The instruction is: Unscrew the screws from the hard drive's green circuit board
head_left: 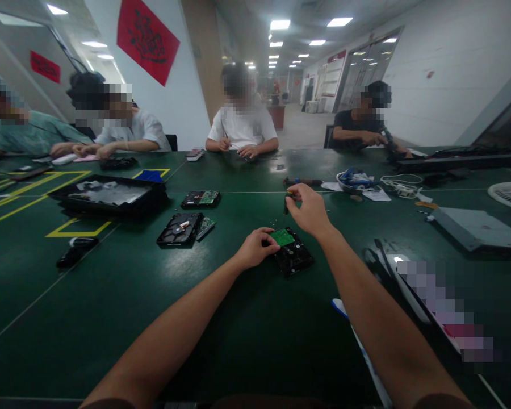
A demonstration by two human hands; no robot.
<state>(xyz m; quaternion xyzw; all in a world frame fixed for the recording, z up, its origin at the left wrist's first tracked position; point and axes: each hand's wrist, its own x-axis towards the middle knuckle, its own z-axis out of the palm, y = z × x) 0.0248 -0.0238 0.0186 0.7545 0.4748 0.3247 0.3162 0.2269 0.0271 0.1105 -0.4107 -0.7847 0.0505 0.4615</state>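
A black hard drive (296, 260) with a green circuit board (283, 237) on its upper face lies on the green table in front of me. My left hand (258, 248) grips the drive at its left edge, thumb and fingers closed beside the board. Just above and right of the drive, my right hand (310, 211) pinches a short dark screwdriver (286, 205) with a bit of yellow near its top. It is held upright, apart from the drive; its tip is hard to make out. Tiny loose bits (273, 221) lie behind the drive.
To the left sit another hard drive (179, 229), a loose circuit board (205, 228), a drive with its board (200, 198) and a black tray (111, 196). At right are cables (357, 180), a grey metal box (481, 227) and a phone-like slab. Several people work across the table.
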